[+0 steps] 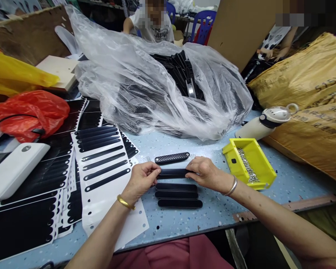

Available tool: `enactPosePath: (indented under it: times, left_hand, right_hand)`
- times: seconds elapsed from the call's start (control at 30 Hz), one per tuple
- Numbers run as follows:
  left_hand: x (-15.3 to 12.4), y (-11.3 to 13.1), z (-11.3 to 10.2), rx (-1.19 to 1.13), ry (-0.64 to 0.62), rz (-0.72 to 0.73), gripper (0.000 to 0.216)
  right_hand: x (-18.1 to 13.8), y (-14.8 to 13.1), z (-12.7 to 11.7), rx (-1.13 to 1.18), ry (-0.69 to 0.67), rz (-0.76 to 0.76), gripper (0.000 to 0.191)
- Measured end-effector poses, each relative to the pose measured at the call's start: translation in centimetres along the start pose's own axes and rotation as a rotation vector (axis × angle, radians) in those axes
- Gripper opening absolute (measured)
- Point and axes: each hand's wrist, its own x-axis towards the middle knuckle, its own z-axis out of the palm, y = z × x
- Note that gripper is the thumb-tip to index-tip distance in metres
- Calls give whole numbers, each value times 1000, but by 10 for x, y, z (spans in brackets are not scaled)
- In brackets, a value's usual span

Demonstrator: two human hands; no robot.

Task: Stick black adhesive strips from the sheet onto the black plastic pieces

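My left hand point(142, 180) and my right hand point(205, 173) pinch the two ends of a long black plastic strip point(173, 173) just above the blue table. In front of it lie three more black strips point(176, 194) in a row. Behind it rests a strip with a mesh face point(172, 157). Left of my left hand sits a white backing sheet point(106, 175) carrying several black adhesive strips.
A yellow bin point(264, 166) of small metal parts stands at the right, a white bottle point(264, 122) behind it. A clear plastic bag point(145, 82) of black parts fills the middle back. Sticker sheets, a white power bank point(13, 168) and a red bag point(30, 112) crowd the left. Other people sit beyond.
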Motion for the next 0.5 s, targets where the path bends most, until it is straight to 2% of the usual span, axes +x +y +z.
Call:
enactPosePath:
  times: [0.33,0.5]
  left_hand:
    - [2,1,1,-13,15,-15,19]
    - [1,1,0,-18,6,-16,20]
  right_hand:
    - [-6,1,5,-9,67,-87,12]
    - [-7,7,10,110,107,-32,8]
